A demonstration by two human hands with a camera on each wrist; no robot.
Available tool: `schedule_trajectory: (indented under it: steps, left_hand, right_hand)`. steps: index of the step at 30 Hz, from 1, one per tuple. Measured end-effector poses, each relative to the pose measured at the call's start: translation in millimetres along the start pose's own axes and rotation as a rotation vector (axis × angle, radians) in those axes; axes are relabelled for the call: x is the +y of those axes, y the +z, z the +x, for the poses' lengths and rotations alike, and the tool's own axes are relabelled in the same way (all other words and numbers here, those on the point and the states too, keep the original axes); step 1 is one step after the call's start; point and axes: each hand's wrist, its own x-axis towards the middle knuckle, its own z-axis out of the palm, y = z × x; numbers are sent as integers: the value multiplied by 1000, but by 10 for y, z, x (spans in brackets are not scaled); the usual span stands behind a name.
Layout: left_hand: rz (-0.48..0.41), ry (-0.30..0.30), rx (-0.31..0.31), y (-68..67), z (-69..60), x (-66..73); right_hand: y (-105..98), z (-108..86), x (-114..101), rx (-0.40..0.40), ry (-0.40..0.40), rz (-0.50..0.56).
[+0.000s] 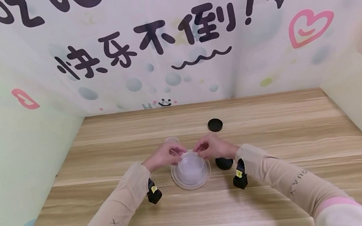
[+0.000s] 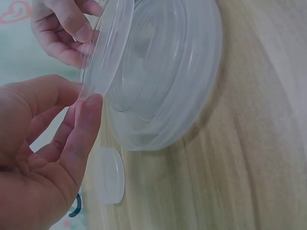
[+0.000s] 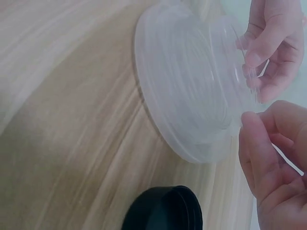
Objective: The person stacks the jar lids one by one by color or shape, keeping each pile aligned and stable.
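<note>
I have a clear round piece [image 2: 114, 52] pinched between both hands, at its far edge. My left hand [image 1: 166, 155] has its thumb and fingertips closed on one side of the rim, and my right hand [image 1: 215, 145] does the same on the other, so the thin edge sits between the two, with my fingertips near each other but apart. The piece is tilted up from the tabletop [image 1: 200, 222], leaning over a clear round stack [image 1: 209, 172] that lies below my hands and a little nearer to me. Whether it touches the stack there, I cannot tell, as one see-through wall overlaps another.

The stack rests on the tabletop, its broad rim spreading out wider than the piece I hold. Just beyond my left hand lies a small clear lid [image 1: 171, 139], partly behind my fingers in the head view. Beside the stack on my right, a black cup [image 1: 224, 164] sits just below my right wrist. Farther out, past my right hand and well apart from the stack, lies a black lid [image 1: 215, 124].
</note>
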Motion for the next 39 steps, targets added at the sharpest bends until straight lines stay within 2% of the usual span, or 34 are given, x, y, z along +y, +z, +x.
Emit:
schedule_trajectory:
  steps: [3, 7, 26, 39]
  left_hand:
    - [2, 17, -16, 3, 2, -35]
    - [-18, 23, -31, 18, -24, -50]
    - [-17, -4, 19, 63, -40, -136]
    - [-23, 31, -4, 62, -46, -167]
  right_hand:
    - [21, 3, 18, -3, 17, 17]
    - [46, -12, -4, -1, 0, 19]
    - [85, 16, 80, 15, -4, 2]
    - [89, 14, 87, 21, 10, -22]
